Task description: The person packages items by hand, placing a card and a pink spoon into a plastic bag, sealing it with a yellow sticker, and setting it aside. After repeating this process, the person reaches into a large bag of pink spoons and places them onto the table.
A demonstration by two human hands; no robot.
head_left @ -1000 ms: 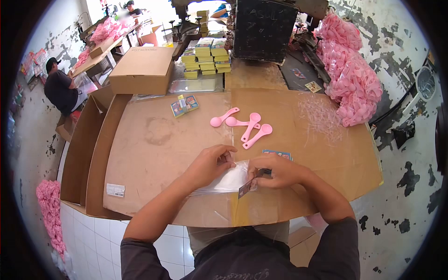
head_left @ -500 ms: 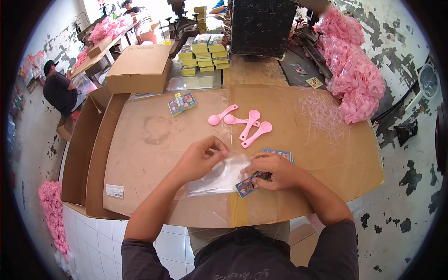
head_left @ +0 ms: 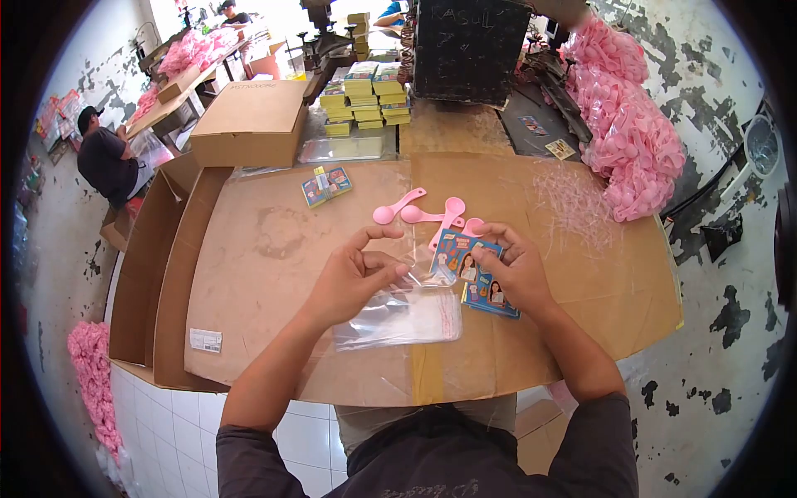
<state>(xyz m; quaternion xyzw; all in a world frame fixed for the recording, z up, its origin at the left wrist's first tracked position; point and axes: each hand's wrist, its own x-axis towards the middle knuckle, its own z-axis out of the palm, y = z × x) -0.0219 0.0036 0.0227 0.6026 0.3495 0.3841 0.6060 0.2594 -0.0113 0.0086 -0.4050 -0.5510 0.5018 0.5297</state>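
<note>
My left hand [head_left: 349, 280] pinches a clear plastic bag [head_left: 425, 272] by its edge, over a pile of flat clear bags [head_left: 390, 322] on the cardboard surface. Between the thumb and fingers of my right hand [head_left: 521, 270] is a blue printed card [head_left: 448, 249], held at the bag's right side and overlapping it in this view. Just below that hand lies a stack of matching cards [head_left: 491, 300]. Several pink measuring spoons [head_left: 419, 214] rest beyond my hands, one partly hidden behind the held card.
A banded card bundle [head_left: 326, 187] lies at the back left. Beyond it stand a closed carton [head_left: 249, 120] and stacked card bundles [head_left: 363, 93]. Pink bagged spoons [head_left: 623, 124] are heaped at right, near plastic scraps [head_left: 573, 203]. An open carton [head_left: 154, 274] borders the left edge. A person [head_left: 108, 158] sits far left.
My right hand has lifted a card from near the bags and turned it up beside the bag. The left hand has raised one bag off the pile.
</note>
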